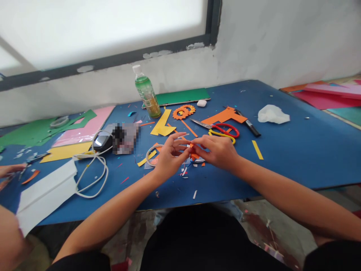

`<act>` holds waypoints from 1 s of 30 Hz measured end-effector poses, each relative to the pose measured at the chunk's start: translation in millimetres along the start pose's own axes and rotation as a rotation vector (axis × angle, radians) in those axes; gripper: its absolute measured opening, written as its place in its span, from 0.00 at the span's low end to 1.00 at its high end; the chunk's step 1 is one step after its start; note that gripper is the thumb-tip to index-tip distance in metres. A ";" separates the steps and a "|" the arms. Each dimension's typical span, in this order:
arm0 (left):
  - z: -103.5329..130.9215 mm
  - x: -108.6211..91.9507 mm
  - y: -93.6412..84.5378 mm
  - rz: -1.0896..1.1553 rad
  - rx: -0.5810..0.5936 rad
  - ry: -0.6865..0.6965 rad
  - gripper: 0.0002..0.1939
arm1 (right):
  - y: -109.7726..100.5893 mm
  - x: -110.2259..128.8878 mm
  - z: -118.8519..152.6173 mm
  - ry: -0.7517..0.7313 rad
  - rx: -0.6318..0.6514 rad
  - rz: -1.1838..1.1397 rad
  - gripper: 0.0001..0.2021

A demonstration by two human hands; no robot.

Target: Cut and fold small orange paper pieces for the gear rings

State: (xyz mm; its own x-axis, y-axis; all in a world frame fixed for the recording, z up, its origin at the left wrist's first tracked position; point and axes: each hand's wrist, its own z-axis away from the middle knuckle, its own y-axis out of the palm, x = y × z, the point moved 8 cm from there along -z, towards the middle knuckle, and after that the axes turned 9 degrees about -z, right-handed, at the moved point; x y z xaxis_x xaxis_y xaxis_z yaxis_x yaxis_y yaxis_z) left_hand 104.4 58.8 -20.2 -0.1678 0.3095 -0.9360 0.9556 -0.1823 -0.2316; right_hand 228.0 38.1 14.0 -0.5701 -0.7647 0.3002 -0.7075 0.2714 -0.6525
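Between my two hands, above the blue table [284,150], is a small orange paper piece [194,151]. My left hand [171,155] pinches its left side with thumb and a finger, the other fingers spread loosely. On its right side, my right hand [218,151] has its thumb and fingers closed on the same piece. Just behind my right hand lie scissors [232,131] with red and yellow handles. Orange gear-shaped paper cutouts [183,111] and a yellow paper piece [163,126] rest farther back. Small paper scraps [184,172] lie below my hands.
A green-labelled bottle [147,94] stands near the wall. White cable [105,177], a black mouse [103,142] and white folded paper [46,194] are at left, beside another person's hand [11,171]. A black marker [252,127] and crumpled white item [273,114] lie right.
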 end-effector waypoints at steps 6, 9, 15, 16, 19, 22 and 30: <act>0.1 -1.7 -2.5 0.000 -0.030 0.002 0.22 | -0.5 -0.6 -0.2 0.018 -0.025 0.050 0.11; 0.7 0.6 -0.2 -0.051 0.003 -0.017 0.22 | -1.0 4.5 0.5 -0.051 -0.026 0.055 0.11; -1.5 4.2 5.3 0.046 0.088 -0.061 0.21 | 0.0 10.9 1.5 -0.164 0.035 0.090 0.13; -2.0 4.6 6.1 0.084 0.100 -0.072 0.21 | 0.9 9.9 1.1 -0.156 0.056 0.092 0.14; -3.0 4.8 6.9 0.147 0.112 -0.103 0.22 | 1.4 9.6 0.3 -0.157 0.079 0.106 0.14; -3.0 4.6 7.7 0.147 0.122 -0.127 0.23 | -1.3 13.3 0.4 -0.197 0.033 0.108 0.14; -3.3 3.9 7.0 0.124 0.112 -0.118 0.22 | -6.0 11.8 2.4 -0.171 -0.073 0.078 0.09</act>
State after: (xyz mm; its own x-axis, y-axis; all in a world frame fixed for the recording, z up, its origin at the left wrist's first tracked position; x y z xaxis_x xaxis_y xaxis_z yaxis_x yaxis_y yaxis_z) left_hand 111.2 61.8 -24.6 -0.0842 0.1678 -0.9822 0.9388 -0.3171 -0.1347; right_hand 226.5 26.1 19.7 -0.5499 -0.8260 0.1239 -0.6958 0.3709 -0.6150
